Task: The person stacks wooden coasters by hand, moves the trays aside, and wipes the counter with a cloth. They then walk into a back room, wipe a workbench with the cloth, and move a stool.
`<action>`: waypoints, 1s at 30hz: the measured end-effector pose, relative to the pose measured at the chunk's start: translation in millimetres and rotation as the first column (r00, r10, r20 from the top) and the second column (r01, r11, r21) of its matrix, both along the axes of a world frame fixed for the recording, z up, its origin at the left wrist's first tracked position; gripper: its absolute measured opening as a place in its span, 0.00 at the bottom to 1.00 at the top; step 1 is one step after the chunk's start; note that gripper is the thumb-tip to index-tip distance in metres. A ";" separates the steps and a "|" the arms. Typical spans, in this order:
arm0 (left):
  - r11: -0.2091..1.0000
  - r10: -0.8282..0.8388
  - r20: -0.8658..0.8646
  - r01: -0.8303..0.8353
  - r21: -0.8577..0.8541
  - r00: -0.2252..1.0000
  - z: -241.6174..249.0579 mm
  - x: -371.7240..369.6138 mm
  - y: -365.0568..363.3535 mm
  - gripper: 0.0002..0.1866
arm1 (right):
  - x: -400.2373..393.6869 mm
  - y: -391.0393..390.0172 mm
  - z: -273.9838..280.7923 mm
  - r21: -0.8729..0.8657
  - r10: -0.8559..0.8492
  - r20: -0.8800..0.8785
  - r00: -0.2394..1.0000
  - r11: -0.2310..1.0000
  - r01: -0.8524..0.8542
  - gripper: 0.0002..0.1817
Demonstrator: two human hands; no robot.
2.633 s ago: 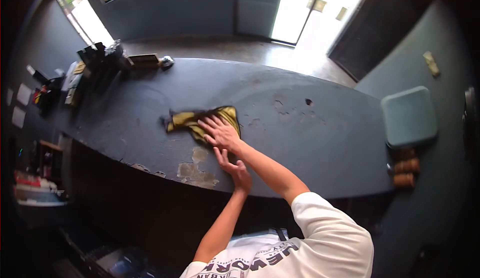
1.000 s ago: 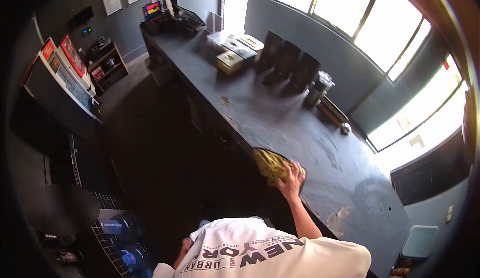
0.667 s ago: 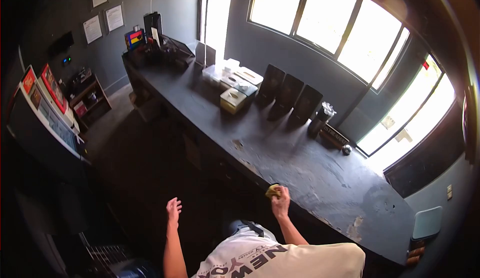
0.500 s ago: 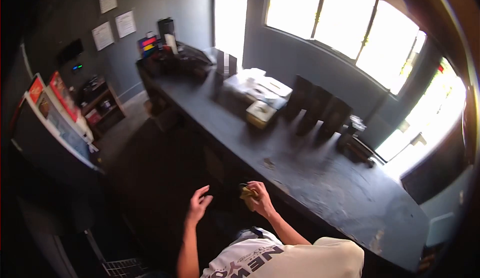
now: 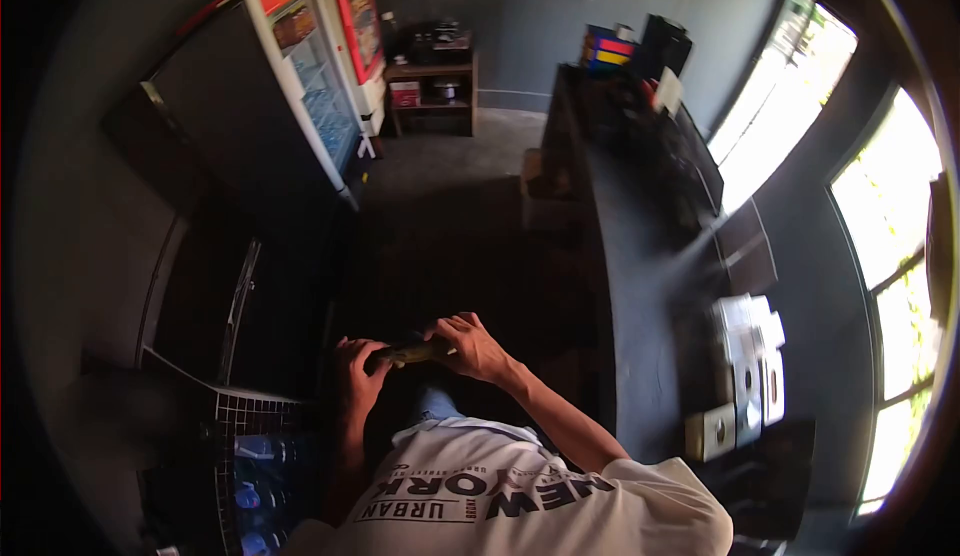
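A crumpled olive-yellow cloth point(image 5: 415, 352) is stretched between my two hands, in front of my body and above the dark floor. My left hand point(image 5: 362, 364) grips its left end, with the fingers bent round it. The other end is held in my right hand point(image 5: 470, 346), fingers curled over the top. Something dark lies against the cloth near my left fingers, too dim to make out. The white printed shirt point(image 5: 500, 481) shows just below.
The long dark counter point(image 5: 640, 286) runs along the right, with white boxes point(image 5: 748, 356) and a monitor point(image 5: 700, 156). Display fridges point(image 5: 318, 86) and a small shelf point(image 5: 435, 101) stand ahead. At lower left is a wire rack point(image 5: 265, 411) with blue bottles.
The view has turned left, toward the fridges. My left hand, open and apart before, now grips the cloth together with my right hand.
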State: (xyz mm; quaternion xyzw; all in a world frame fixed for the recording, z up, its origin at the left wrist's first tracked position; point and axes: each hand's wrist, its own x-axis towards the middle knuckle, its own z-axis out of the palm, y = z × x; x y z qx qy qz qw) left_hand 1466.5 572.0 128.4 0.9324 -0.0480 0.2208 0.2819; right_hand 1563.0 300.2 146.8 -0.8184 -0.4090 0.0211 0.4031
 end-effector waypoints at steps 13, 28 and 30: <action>0.924 -0.206 -0.074 0.170 -0.343 0.976 -18.8 411.8 64.1 0.14 | 356.7 -23.5 -38.5 -0.126 -0.286 -0.128 0.950 0.954 0.271 0.16; 0.804 -0.152 -0.113 0.057 -0.592 0.982 -19.4 873.7 43.0 0.23 | 622.9 -232.9 155.7 0.524 -0.961 0.171 0.216 0.274 0.807 0.12; 0.907 -0.149 -0.262 0.027 -0.419 0.953 -35.4 919.1 48.7 0.24 | 681.2 -230.0 146.8 0.584 -0.938 0.135 0.320 0.336 0.739 0.10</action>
